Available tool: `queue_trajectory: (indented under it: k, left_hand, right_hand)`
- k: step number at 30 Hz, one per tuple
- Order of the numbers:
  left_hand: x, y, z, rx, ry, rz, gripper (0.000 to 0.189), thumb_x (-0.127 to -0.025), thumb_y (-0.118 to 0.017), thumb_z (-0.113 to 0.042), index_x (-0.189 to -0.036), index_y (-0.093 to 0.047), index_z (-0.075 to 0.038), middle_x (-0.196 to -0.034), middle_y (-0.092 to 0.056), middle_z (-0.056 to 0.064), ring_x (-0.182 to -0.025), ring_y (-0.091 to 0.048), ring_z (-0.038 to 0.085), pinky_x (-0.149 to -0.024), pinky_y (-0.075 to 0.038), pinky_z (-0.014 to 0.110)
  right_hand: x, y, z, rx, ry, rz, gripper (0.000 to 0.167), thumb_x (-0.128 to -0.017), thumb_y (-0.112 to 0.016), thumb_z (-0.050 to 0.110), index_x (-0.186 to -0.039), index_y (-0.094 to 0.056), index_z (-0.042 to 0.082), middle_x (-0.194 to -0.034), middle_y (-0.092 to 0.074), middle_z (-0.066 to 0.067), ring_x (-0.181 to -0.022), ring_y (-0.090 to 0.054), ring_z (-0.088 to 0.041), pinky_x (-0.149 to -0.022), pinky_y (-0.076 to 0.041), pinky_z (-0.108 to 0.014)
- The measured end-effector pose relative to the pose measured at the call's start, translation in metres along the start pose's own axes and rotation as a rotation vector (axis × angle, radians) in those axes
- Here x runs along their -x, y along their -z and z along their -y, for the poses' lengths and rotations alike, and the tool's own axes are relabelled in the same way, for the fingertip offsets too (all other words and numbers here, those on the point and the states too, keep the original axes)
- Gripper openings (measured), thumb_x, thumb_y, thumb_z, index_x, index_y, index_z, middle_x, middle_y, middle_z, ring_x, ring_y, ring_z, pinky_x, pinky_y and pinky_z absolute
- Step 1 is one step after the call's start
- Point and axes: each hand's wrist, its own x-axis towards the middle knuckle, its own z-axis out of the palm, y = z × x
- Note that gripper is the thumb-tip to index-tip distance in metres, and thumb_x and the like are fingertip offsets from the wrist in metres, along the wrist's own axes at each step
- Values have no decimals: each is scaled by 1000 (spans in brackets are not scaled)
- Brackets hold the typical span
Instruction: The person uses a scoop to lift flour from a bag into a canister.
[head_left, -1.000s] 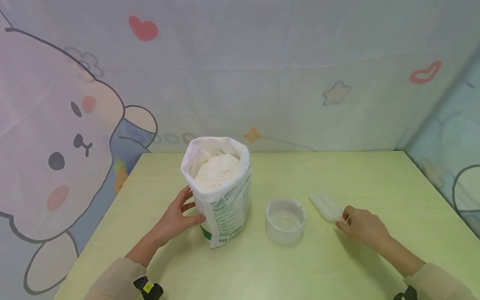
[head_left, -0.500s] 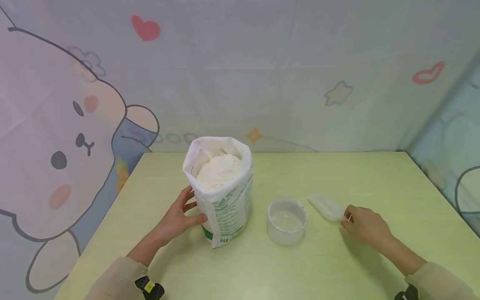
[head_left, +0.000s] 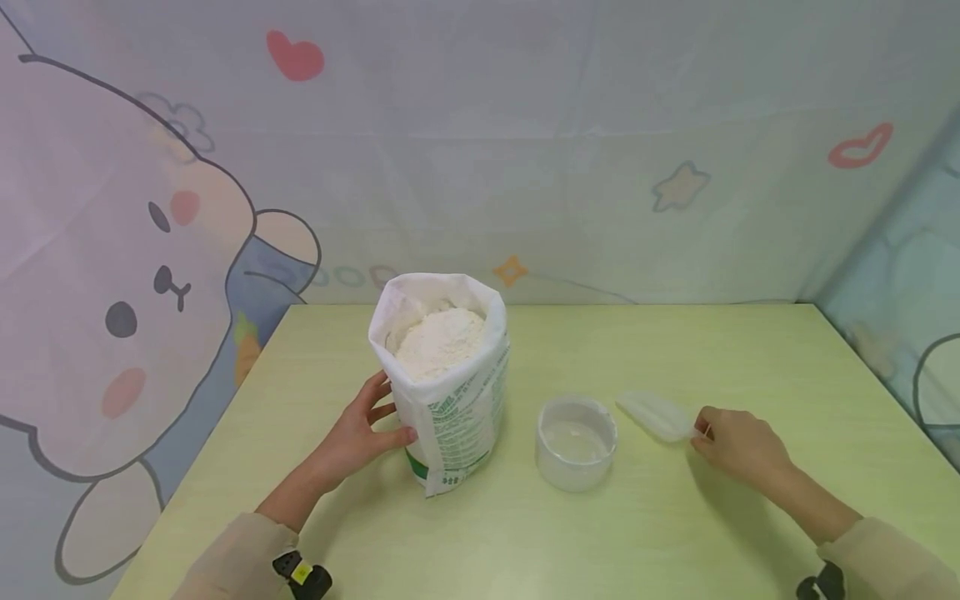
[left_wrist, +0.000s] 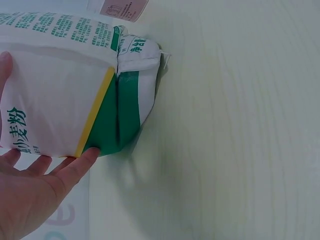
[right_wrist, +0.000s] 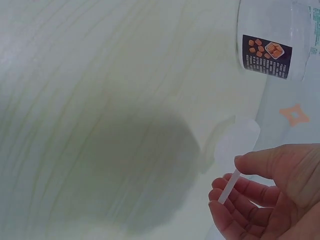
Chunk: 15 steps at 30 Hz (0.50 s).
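A white paper bag of flour (head_left: 468,421) stands upright, its top open and the flour (head_left: 442,343) heaped inside. My left hand (head_left: 356,437) holds the bag's left side, thumb on the near face and fingers spread behind. The left wrist view shows those fingers (left_wrist: 75,170) against the bag's green lower part. On the right, my right hand (head_left: 741,446) pinches the handle of a translucent white plastic scoop (head_left: 658,417). In the right wrist view the thumb and fingertips meet on that handle (right_wrist: 229,187), and the scoop's bowl (right_wrist: 239,137) points away.
Between bag and scoop stands a round clear plastic tub (head_left: 570,477), with a dark label (right_wrist: 267,56) seen in the right wrist view. Pale yellow-green table (head_left: 675,550); a printed cloth (head_left: 585,167) hangs behind it.
My right hand has drawn slightly to the right with the scoop, whose bowl has tilted. My left hand keeps its place on the bag. The head view has shifted a little.
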Motion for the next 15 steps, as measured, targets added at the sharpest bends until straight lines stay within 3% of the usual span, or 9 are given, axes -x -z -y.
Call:
queue_trajectory:
  k: [15]
  left_hand:
    - [-1,0,2,0,3,-3,90,-77,-74,-31,-145,-15,-35,-151,-19,6,-133,-27,40,-94,-41,57]
  right_hand:
    - [-12,30,3,0,55,-32,9,-83,-62,12,-84,-62,4,-69,-59,-1,-55,-47,-12,-46,-37,-27]
